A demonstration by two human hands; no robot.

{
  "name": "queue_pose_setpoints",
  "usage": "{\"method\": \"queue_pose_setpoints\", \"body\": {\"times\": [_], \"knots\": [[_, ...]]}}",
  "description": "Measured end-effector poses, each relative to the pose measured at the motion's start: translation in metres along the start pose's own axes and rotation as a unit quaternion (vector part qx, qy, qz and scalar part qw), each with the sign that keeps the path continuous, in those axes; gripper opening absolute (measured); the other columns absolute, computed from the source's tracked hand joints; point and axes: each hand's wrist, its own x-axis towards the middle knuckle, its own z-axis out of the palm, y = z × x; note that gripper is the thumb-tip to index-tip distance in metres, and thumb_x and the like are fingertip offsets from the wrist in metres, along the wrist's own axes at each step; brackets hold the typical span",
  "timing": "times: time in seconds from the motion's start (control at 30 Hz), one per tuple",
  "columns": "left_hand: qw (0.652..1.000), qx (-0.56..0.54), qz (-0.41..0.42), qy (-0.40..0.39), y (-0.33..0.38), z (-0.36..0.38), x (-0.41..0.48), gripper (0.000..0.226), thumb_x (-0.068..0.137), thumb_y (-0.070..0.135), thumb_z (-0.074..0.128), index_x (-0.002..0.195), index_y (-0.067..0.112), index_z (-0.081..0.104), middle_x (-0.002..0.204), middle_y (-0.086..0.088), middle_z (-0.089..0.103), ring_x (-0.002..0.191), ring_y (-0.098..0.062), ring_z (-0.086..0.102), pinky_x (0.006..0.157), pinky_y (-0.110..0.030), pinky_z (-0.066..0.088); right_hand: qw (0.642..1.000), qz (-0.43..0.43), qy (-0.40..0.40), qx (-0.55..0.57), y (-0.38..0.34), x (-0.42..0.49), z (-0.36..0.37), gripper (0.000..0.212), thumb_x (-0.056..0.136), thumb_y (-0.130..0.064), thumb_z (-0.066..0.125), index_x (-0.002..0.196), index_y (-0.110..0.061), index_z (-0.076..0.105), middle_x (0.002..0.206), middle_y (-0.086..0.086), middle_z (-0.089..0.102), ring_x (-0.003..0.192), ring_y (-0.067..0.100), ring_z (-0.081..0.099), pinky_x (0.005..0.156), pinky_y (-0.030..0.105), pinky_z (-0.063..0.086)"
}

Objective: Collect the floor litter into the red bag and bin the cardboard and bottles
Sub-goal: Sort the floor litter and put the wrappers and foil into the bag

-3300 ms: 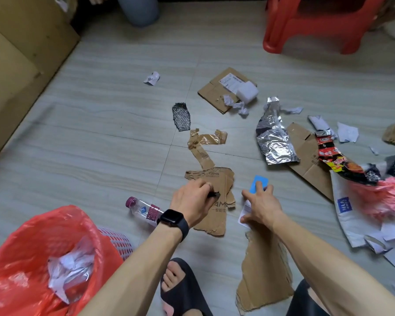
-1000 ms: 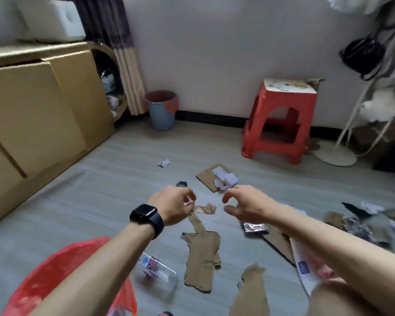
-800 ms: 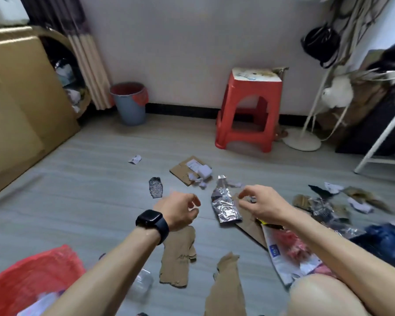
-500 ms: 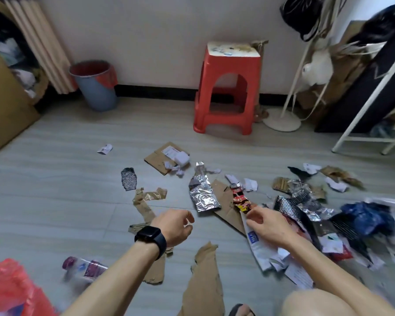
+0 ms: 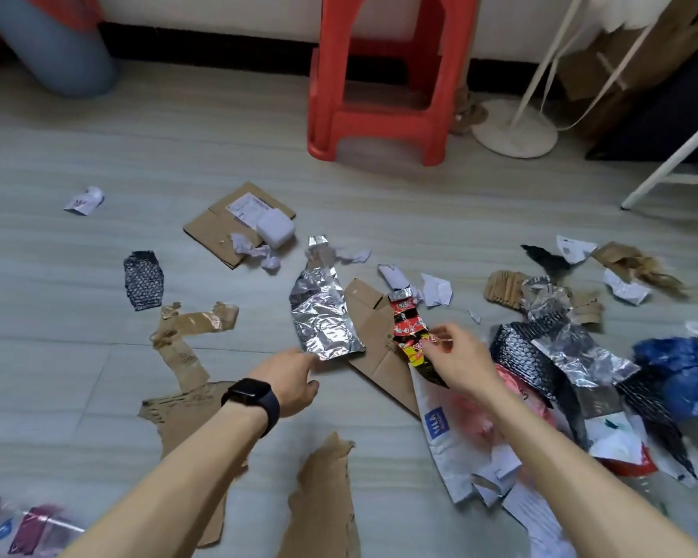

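Two hands, left (image 5: pixel 289 380) pinching foil wrapper (image 5: pixel 322 316) lying lengthwise away, right (image 5: pixel 462 358) open

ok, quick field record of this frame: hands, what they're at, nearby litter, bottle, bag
left hand: at near edge of foil, fingers curled, grip unclear
right hand: fingers on red wrapper, grip unclear
cardboard: flat on floor, under foil and wrapper
torn cardboard: between forearms
bottle: bottom left, blurred, on floor
red bag: not in view
stool: upright, by wall
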Motion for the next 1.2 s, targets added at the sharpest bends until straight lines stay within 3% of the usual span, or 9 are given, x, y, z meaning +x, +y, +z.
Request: {"method": "queue_pose_setpoints", "body": {"times": [0.23, 0.37, 0.53, 0.63, 0.7, 0.87, 1.0, 1.13, 1.2], "knots": [[0.998, 0.061, 0.012, 0.024, -0.01, 0.024, 0.093, 0.074, 0.089, 0.049, 0.062, 0.151, 0.032, 0.025, 0.163, -0.007, 0.013, 0.145, -0.03, 0.025, 0.116, -0.041, 0.031, 0.995, 0.075, 0.06, 0.015, 0.016, 0.132, 0.024, 0.044, 0.096, -0.043, 0.054, 0.135, -0.022, 0.052, 0.14, 0.013, 0.051, 0.122, 0.031, 0.053, 0.096, 0.036, 0.041], [0.997, 0.077, 0.021, 0.016, -0.019, 0.039, 0.117, 0.076, 0.089, 0.06, 0.055, 0.153, 0.045, 0.016, 0.166, -0.006, -0.001, 0.151, -0.029, 0.009, 0.12, -0.044, 0.022, 0.99, 0.117, 0.066, -0.029, 0.018, 0.179, 0.04, 0.051, 0.096, -0.054, 0.048, 0.138, -0.025, 0.051, 0.141, 0.02, 0.046, 0.129, 0.04, 0.043, 0.109, 0.043, 0.034], [0.995, 0.085, 0.025, 0.038, -0.025, 0.041, 0.126, 0.061, 0.095, 0.043, 0.054, 0.149, 0.044, 0.025, 0.165, -0.003, 0.009, 0.15, -0.029, 0.011, 0.117, -0.04, 0.03, 0.992, 0.087, 0.051, -0.073, 0.005, 0.2, 0.062, 0.046, 0.087, -0.054, 0.065, 0.126, -0.03, 0.064, 0.145, 0.013, 0.043, 0.134, 0.037, 0.035, 0.107, 0.041, 0.032], [0.997, 0.064, 0.009, 0.03, -0.024, 0.038, 0.124, 0.058, 0.097, 0.038, 0.053, 0.148, 0.047, 0.027, 0.164, 0.002, 0.014, 0.15, -0.025, 0.013, 0.109, -0.038, 0.04, 0.991, -0.004, 0.068, -0.116, 0.006, 0.193, 0.077, 0.032, 0.087, -0.029, 0.066, 0.119, -0.024, 0.068, 0.133, 0.009, 0.058, 0.128, 0.029, 0.047, 0.098, 0.037, 0.031], [0.997, 0.066, 0.002, 0.026, -0.023, 0.037, 0.123, 0.055, 0.098, 0.033, 0.051, 0.146, 0.048, 0.031, 0.162, 0.004, 0.02, 0.147, -0.022, 0.021, 0.103, -0.036, 0.045, 0.991, -0.025, 0.105, -0.078, 0.005, 0.186, 0.081, 0.026, 0.087, -0.013, 0.064, 0.112, -0.016, 0.071, 0.124, 0.007, 0.065, 0.12, 0.029, 0.055, 0.092, 0.037, 0.034], [0.996, 0.081, -0.019, 0.029, -0.025, 0.034, 0.107, 0.042, 0.095, 0.021, 0.048, 0.131, 0.043, 0.045, 0.136, 0.009, 0.052, 0.112, -0.024, 0.061, 0.074, -0.034, 0.051, 0.991, 0.019, 0.113, -0.066, 0.005, 0.168, 0.078, 0.036, 0.085, 0.001, 0.052, 0.116, -0.011, 0.066, 0.118, 0.014, 0.067, 0.108, 0.038, 0.059, 0.076, 0.037, 0.038], [0.999, 0.036, -0.028, 0.018, -0.038, 0.03, 0.077, 0.043, 0.092, 0.024, 0.049, 0.128, 0.047, 0.045, 0.122, 0.003, 0.066, 0.106, -0.027, 0.064, 0.08, -0.039, 0.055, 0.99, 0.028, 0.11, -0.08, 0.019, 0.152, 0.075, 0.036, 0.085, 0.0, 0.051, 0.118, -0.012, 0.06, 0.113, 0.02, 0.067, 0.102, 0.041, 0.059, 0.07, 0.035, 0.035], [0.996, 0.005, -0.027, 0.081, -0.053, 0.002, 0.023, 0.039, 0.094, 0.026, 0.052, 0.128, 0.046, 0.052, 0.125, 0.011, 0.065, 0.109, -0.02, 0.063, 0.08, -0.035, 0.054, 0.987, 0.077, 0.137, -0.016, 0.007, 0.119, 0.057, 0.043, 0.088, -0.002, 0.049, 0.126, -0.016, 0.063, 0.114, 0.023, 0.067, 0.106, 0.042, 0.059, 0.075, 0.036, 0.038], [0.993, 0.032, -0.019, 0.112, -0.062, -0.01, 0.016, 0.037, 0.096, 0.031, 0.053, 0.129, 0.047, 0.051, 0.124, 0.014, 0.064, 0.109, -0.017, 0.063, 0.074, -0.031, 0.052, 0.985, 0.022, 0.168, -0.015, -0.004, 0.112, 0.051, 0.04, 0.087, -0.001, 0.051, 0.12, -0.015, 0.067, 0.106, 0.019, 0.069, 0.097, 0.039, 0.06, 0.071, 0.034, 0.038]]}}
